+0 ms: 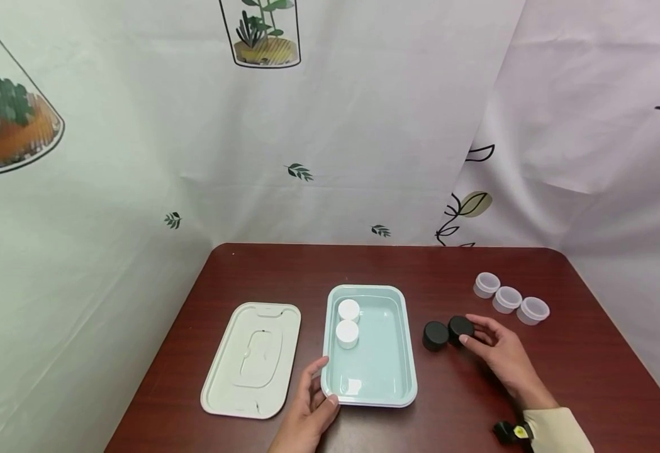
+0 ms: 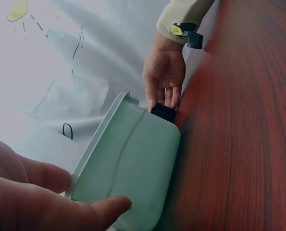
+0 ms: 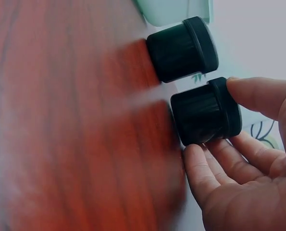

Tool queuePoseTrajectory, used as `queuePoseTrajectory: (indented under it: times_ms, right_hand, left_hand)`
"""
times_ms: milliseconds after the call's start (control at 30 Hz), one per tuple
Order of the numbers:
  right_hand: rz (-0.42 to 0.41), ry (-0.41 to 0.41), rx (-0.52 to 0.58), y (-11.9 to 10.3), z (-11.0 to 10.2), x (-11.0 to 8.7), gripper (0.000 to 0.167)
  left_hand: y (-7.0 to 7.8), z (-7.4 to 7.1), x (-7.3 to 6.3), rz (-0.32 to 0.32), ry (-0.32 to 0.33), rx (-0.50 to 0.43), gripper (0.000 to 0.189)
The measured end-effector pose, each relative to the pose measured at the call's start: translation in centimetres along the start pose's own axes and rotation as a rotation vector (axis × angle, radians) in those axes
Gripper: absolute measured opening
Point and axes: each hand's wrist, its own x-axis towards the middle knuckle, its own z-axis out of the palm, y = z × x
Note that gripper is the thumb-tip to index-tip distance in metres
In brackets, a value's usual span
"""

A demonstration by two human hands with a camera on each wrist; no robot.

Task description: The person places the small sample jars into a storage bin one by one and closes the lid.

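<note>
My left hand [image 1: 309, 412] grips the near left corner of a pale green plastic tray [image 1: 386, 371], its thumb by the near rim. In the left wrist view the tray's side wall [image 2: 143, 154] shows between thumb and finger. Two small white round jars [image 1: 347, 334] stand inside, along the tray's left side. To the right of the tray, my right hand [image 1: 502, 355] holds a black lidded jar [image 3: 203, 113] between thumb and fingers. A second black jar [image 3: 181, 53] stands close beside it, on the tray side.
A cream rectangular lid [image 1: 253, 358] lies flat left of the tray. Three translucent lidded cups [image 1: 507, 299] stand in a diagonal row at the back right of the dark red wooden table [image 1: 409, 264]. Patterned white cloth [image 1: 363, 126] hangs behind the table.
</note>
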Motion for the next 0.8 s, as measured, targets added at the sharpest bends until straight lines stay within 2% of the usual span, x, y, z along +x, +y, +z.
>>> queuePoseTrajectory:
  times_ms: [167,400,600,800]
  right_hand:
    - [-0.011,0.031,-0.032,-0.9,-0.9,0.0,0.063]
    - [-0.094,0.043,-0.057,-3.2,-2.0,0.0,0.061]
    - [-0.171,0.006,-0.05,-5.6,-1.9,0.3,0.058]
    - [-0.207,-0.049,-0.019,-7.9,-0.7,0.6,0.056]
  left_hand:
    - [0.0,0.0,0.0,0.007,-0.007,0.002,0.068]
    - [-0.1,-0.1,0.0,0.011,-0.013,0.001,0.068]
    - [-0.1,-0.1,0.0,0.014,-0.018,0.005,0.068]
    - [0.0,0.0,0.0,0.009,-0.008,0.007,0.068]
